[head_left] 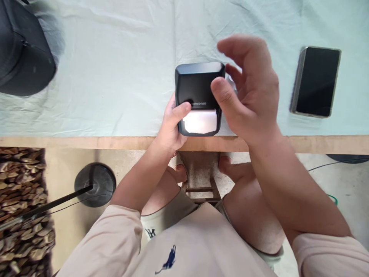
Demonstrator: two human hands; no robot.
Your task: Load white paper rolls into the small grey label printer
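Observation:
A small black label printer [198, 86] with bevelled edges is tilted up over the near edge of the table. Faint lettering runs across its face, above a bright white panel [201, 121]. My left hand [174, 125] grips it from the lower left, thumb on the front and the other fingers mostly hidden behind. At the printer's right side, my right hand [250, 84] is raised with thumb and fingers apart. Its thumb overlaps the printer's right edge; whether it touches I cannot tell. Something pale and shiny shows behind that thumb, too hidden to name.
A phone [318, 80] in a clear case lies on the pale green cloth [115, 77] to the right. The black bag [25, 54] stands at the upper left. Below the wooden table edge [129, 142] are a round black stand base [95, 184] and a cable.

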